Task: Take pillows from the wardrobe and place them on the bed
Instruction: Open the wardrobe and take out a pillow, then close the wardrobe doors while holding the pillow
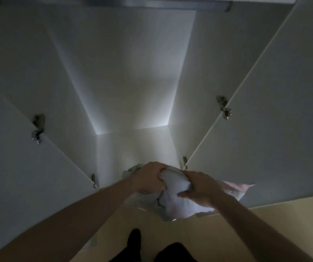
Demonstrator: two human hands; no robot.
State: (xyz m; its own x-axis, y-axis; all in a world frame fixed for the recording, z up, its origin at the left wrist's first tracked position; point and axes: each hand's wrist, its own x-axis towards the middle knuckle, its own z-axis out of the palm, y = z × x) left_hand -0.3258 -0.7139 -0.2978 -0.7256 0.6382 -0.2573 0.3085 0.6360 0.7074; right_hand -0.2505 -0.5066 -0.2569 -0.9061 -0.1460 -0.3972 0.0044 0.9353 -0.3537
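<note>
Pillow: the pale pillow (172,197) is bunched between your hands at the wardrobe's open front, low in the view, above the floor; one corner, faintly pink, sticks out to the right in front of the right door.
Left hand: your left hand (150,178) is clenched on the pillow's top left, fingers dug into the fabric.
Right hand: your right hand (197,188) grips the pillow's right side, thumb pressed across the cloth.
Second cloth: something pale (132,170) shows just behind your left hand; in this dim light you cannot tell whether it is another pillow.
Wardrobe: the white wardrobe (129,87) is bare inside as far as the view shows, lit at the back.
Doors: the left door (19,167) and right door (265,120) both stand open, with metal hinges (224,108) on their edges.
Floor: the light floor (265,224) lies below, your dark-clad legs (170,252) at the bottom.
</note>
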